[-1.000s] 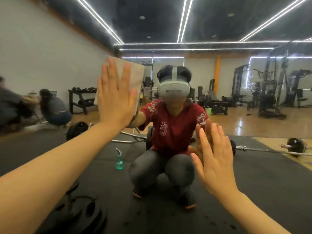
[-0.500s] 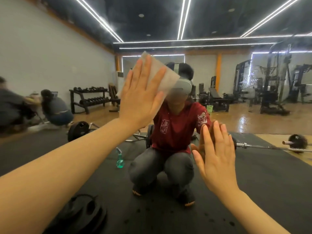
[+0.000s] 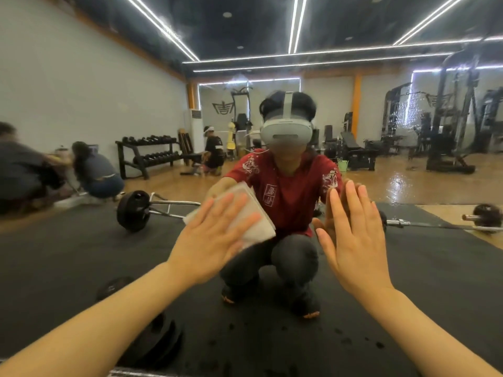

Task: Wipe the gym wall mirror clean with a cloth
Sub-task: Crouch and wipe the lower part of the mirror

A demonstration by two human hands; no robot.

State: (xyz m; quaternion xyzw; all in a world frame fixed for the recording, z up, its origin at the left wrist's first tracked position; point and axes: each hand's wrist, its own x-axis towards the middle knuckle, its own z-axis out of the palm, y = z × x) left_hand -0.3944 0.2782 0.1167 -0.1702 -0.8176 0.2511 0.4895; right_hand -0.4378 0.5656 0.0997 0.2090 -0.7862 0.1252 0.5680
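Observation:
The gym wall mirror (image 3: 381, 39) fills the whole view and reflects the room and me squatting in a red shirt. My left hand (image 3: 211, 238) lies flat with straight fingers on a folded white cloth (image 3: 257, 221), pressing it against the glass at chest height of my reflection. My right hand (image 3: 353, 238) is flat on the bare glass just to the right, fingers straight, palm meeting its own reflection. Water droplets and smears show on the upper right of the glass. Drip spots mark the glass low down.
Reflected in the mirror: a barbell (image 3: 136, 210) on the black mat behind me, weight plates (image 3: 160, 341) at lower left, a dumbbell rack (image 3: 148, 153), other people crouching at left, and gym machines (image 3: 449, 131) at right. The mirror's bottom edge (image 3: 130, 372) runs along the floor.
My left hand has swept the cloth down the glass from head height to chest height. The right hand stays flat on the mirror in about the same place.

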